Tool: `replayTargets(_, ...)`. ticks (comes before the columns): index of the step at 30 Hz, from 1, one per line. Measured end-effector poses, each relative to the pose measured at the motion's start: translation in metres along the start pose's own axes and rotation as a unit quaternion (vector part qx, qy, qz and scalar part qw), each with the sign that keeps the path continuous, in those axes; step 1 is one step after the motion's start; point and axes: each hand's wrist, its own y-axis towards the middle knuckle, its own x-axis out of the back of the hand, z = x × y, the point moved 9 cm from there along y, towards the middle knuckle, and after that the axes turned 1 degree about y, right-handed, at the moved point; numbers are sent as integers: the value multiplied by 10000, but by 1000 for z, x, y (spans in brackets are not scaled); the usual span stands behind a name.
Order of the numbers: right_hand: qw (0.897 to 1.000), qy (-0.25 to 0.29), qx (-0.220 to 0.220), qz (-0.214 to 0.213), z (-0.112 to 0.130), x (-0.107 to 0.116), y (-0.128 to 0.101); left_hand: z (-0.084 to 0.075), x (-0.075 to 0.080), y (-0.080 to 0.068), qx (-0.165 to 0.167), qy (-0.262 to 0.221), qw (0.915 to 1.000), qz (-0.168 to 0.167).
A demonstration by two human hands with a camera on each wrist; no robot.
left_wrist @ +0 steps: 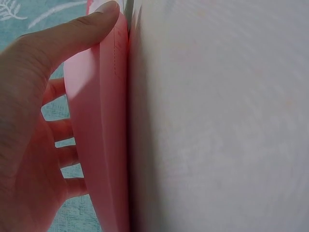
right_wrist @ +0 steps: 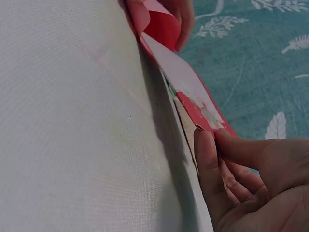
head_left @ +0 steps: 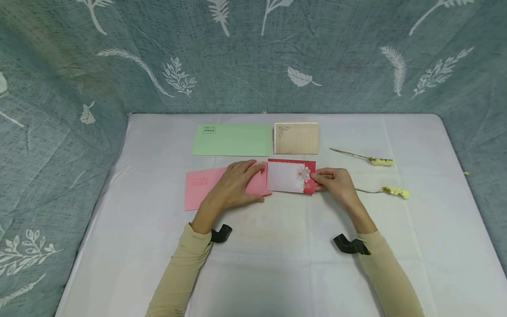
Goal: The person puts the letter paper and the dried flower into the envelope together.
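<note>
While the left hand point(head_left: 233, 187) lies with nearly straight fingers on the pink envelope point(head_left: 202, 187) and its thumb hooks the near edge, as the left wrist view shows, the right hand point(head_left: 336, 184) pinches the right short edge of the red greeting card point(head_left: 291, 176) between thumb and fingers. This card lies in the middle of the white table point(head_left: 277, 264), its left edge touching the mouth of the envelope. I judge that it is light, thin and rather stiff, but it can crease, so holding it at the short edge seems correct. Its long axis runs left to right, pointing toward the envelope, which lies along the same line. Behind them lie a green envelope point(head_left: 231, 139) and a beige card point(head_left: 296, 138); two dried flower stems point(head_left: 382, 161) lie to the right.
</note>
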Motion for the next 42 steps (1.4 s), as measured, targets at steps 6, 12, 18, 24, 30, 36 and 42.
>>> replayTargets(6,9997,-198,90,-56,2,1,0,1,-1,0,17,-6,10000,20)
replayTargets(12,9995,-279,126,-74,3,-3,0,0,0,-1,22,11,10000,3)
replayTargets(18,9991,-402,66,-103,3,-5,2,1,-2,-1,69,-65,10000,-17)
replayTargets(24,9986,-513,80,-108,3,-7,4,0,-2,-1,-9,45,10000,-42)
replayTargets(30,9987,-491,142,-89,7,-11,5,-1,-1,-1,-36,61,9999,-77)
replayTargets(36,9981,-588,177,-68,9,-13,6,0,-2,-1,-23,34,10000,-69)
replayTargets(42,9980,-618,112,-77,9,-12,6,0,-3,-1,-12,-15,10000,-47)
